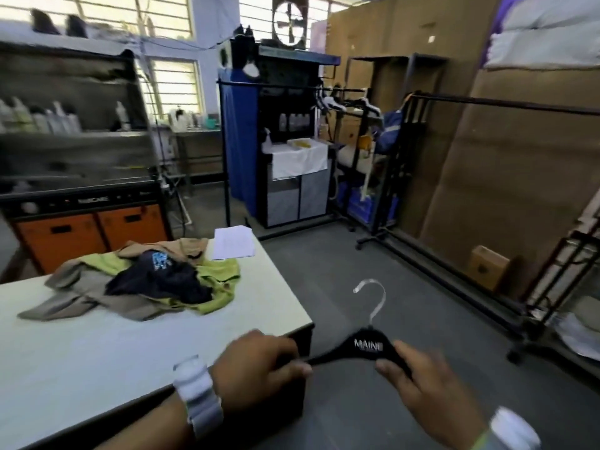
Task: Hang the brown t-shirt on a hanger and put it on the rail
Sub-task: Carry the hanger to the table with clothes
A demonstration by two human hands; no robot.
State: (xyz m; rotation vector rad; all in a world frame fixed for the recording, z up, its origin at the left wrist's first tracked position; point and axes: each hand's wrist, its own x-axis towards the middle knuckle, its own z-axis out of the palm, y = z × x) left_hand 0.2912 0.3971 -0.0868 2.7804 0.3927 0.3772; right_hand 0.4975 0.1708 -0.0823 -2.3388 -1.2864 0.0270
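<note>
A black hanger [363,347] with white lettering and a clear hook is held level in front of me, past the table's right corner. My left hand [256,365] pinches its left arm and my right hand [425,384] grips its right arm. The brown t-shirt [81,293] lies crumpled at the bottom of a clothes pile on the white table [81,358], to the left of my hands. A long black rail [506,104] runs across the right side of the room, bare along the stretch I see.
A green garment [217,284] and a dark printed one [162,280] lie on top of the pile. A white sheet of paper [233,243] sits at the table's far corner. A second rack [344,105] with hangers, a blue cabinet [282,151], an orange machine [91,235] and cardboard sheets surround the grey floor.
</note>
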